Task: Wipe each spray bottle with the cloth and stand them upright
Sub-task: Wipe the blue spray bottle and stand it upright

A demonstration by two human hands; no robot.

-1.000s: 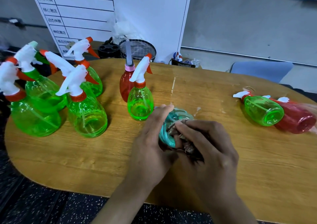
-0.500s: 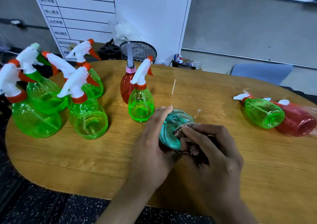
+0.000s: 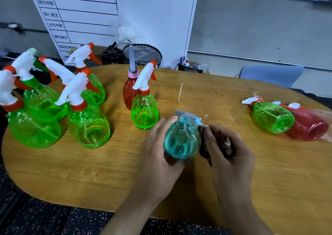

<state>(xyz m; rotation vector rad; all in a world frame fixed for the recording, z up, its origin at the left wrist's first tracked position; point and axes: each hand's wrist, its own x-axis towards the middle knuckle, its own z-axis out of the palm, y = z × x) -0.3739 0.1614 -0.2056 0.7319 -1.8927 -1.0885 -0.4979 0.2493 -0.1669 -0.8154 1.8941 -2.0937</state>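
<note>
Teal bottle (image 3: pixel 182 138) held above the table (image 3: pixel 233 180) at centre, just in front of the upright green bottle (image 3: pixel 144 109). Cupped from the left by the left hand (image 3: pixel 158 153), fingers curled round its side and thumb under it. Long axis runs away from the body, base toward the camera, pale sprayer head pointing to the far side and slightly up, so tilted rather than upright. Pressed against its right flank: the dark cloth (image 3: pixel 218 143), bunched in the right hand (image 3: pixel 228 155), fingers wrapped round it. Both hands equally near; bottle sits between them, left of the cloth and right of the left palm. Judged: standing it up calls for swinging the base down toward the table while the left hand keeps hold, cloth hand drawing clear to the right. Compared with half a second ago: base turned more squarely to the camera, more of the teal body showing, cloth hand shifted from over the top of the bottle to its right side. To the left, a cluster of green bottles already upright, with a red one (image 3: pixel 128 92) behind the nearest. To the right, well apart, a green bottle (image 3: pixel 274 117) and a red bottle (image 3: pixel 309 125) lying on their sides, touching, not yet wiped by the look of it.
</note>
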